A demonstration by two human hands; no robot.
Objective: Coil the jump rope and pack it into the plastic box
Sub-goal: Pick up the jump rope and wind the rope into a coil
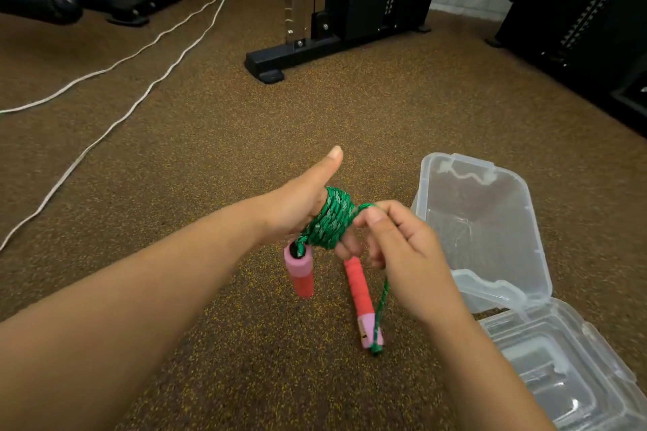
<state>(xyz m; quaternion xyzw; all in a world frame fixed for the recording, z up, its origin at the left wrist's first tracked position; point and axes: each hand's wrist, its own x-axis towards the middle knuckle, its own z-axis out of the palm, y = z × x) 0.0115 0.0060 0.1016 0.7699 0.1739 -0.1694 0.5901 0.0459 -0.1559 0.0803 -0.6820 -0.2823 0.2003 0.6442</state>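
The green jump rope [332, 219] is wound in many turns around the fingers of my left hand [304, 199], whose thumb points up. One pink-and-red handle [301, 273] hangs below that hand. My right hand [395, 241] pinches the free end of the rope just right of the coil. From it a short length drops to the second red handle [360, 301], which hangs slanted with its pink end lowest. The clear plastic box [483, 231] stands open on the floor to the right, with nothing inside.
The clear lid [567, 367] lies beside the box at the bottom right. Two white cables [115, 66] run across the brown speckled floor on the left. Black gym machine frames [315, 49] stand behind, with another at the far right [577, 28].
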